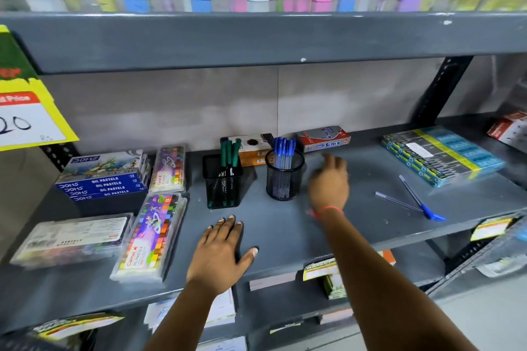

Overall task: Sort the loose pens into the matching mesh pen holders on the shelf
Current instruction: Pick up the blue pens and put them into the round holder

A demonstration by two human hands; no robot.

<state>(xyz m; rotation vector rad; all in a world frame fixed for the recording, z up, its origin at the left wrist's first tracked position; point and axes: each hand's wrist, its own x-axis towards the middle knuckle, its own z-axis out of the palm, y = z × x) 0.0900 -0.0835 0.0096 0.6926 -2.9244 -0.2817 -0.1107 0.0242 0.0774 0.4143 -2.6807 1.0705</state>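
On the grey metal shelf (pixel 285 225), a square black mesh holder (pixel 223 183) keeps green pens (pixel 229 154) beside a round black mesh holder (pixel 284 177) of blue-capped pens (pixel 283 148). Two loose clear pens with blue caps (pixel 413 198) lie crossed at right. Of the hands, the left hand (pixel 221 253) rests flat, fingers spread; the right hand (pixel 329 182), blurred and empty, hovers just beside the round holder.

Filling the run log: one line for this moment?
left hand flat on shelf | right hand empty beside round holder | two blue pens loose
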